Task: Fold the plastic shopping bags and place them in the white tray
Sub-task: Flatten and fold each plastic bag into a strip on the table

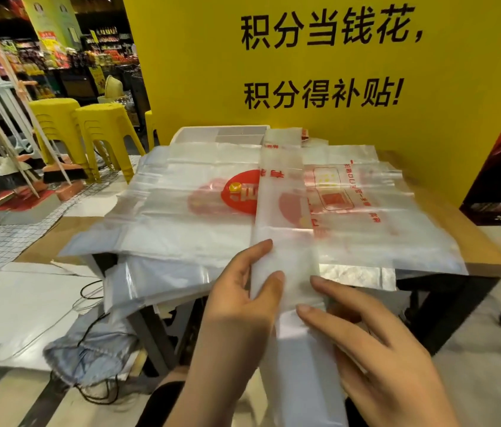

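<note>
A translucent plastic bag folded into a long narrow strip (283, 211) runs from the table's far edge toward me and hangs over the near edge. My left hand (240, 306) holds the strip's left edge, thumb on top. My right hand (375, 343) touches its right side with straight fingers. Under the strip lies a spread pile of flat bags (181, 211) with red print, covering most of the wooden table (489, 257). The white tray (221, 134) sits at the far edge of the table, partly hidden by the bags.
A yellow sign wall (335, 72) stands right behind the table. Yellow stools (101, 131) and brooms (6, 143) stand at the left. More bags droop over the table's near left edge (150, 282). Cables and grey cloth (89, 352) lie on the floor.
</note>
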### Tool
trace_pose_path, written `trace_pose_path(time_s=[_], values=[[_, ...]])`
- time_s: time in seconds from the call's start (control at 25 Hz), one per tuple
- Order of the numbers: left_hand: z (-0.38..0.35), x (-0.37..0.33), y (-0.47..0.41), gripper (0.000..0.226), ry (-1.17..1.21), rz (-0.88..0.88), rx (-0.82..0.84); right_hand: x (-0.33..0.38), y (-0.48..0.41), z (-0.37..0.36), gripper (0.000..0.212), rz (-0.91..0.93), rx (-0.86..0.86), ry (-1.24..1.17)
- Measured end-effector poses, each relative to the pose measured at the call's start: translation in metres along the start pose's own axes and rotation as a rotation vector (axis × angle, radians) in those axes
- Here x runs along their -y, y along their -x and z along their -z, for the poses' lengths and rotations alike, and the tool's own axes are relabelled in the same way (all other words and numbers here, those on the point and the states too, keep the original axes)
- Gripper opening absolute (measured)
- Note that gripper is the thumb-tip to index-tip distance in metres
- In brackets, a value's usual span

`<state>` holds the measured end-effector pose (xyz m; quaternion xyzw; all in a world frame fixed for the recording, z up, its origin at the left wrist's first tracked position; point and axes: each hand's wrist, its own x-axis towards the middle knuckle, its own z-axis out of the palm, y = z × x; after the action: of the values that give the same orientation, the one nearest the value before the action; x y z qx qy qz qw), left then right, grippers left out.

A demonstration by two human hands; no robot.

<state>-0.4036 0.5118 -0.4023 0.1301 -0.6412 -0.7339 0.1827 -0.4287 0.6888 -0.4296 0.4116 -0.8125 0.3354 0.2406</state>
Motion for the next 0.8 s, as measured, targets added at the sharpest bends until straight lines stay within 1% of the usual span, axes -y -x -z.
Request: trace_pose_path(time_s=[0.04,0.12,0.24,0.32,0.4,0.48,0.56,0.6,0.64,0.72,0.76,0.8], values=[[-0.002,0.002,0.002,0.031,0.011,0.001,0.01,0.001,0.002,0.002,0.033,0.004,-0.014,-0.019],[-0.003,0.002,0.006,0.027,0.017,-0.003,0.03,0.0,0.003,0.004,0.026,-0.004,-0.039,-0.073],[0.008,-0.001,0.008,0.018,-0.086,-0.016,0.108,-0.003,0.003,0.001,0.02,-0.051,-0.05,-0.2],[0.022,-0.007,0.009,0.025,-0.072,0.083,0.221,-0.002,-0.001,-0.001,0.011,-0.123,-0.096,-0.326],[0.037,-0.011,0.011,0.025,-0.032,0.16,0.383,0.001,-0.006,-0.002,0.008,-0.206,-0.122,-0.461],[0.05,-0.01,0.014,0.034,-0.096,0.159,0.507,0.003,-0.011,-0.004,0.004,-0.248,-0.102,-0.52],[0.056,-0.006,0.019,0.033,-0.187,0.091,0.584,0.003,-0.012,-0.005,0.003,-0.267,-0.067,-0.535],[0.055,-0.006,0.021,0.033,-0.218,0.051,0.589,0.002,-0.012,-0.004,0.003,-0.269,-0.039,-0.535],[0.054,-0.005,0.022,0.029,-0.234,0.018,0.554,0.001,-0.011,-0.003,0.005,-0.26,-0.005,-0.528],[0.046,-0.007,0.023,0.018,-0.219,-0.001,0.448,-0.001,-0.008,0.001,0.018,-0.231,0.074,-0.497],[0.042,-0.008,0.023,0.011,-0.215,0.007,0.414,-0.002,-0.006,0.003,0.024,-0.22,0.098,-0.485],[0.04,-0.006,0.023,0.01,-0.23,0.01,0.397,-0.002,-0.005,0.004,0.026,-0.215,0.093,-0.487]])
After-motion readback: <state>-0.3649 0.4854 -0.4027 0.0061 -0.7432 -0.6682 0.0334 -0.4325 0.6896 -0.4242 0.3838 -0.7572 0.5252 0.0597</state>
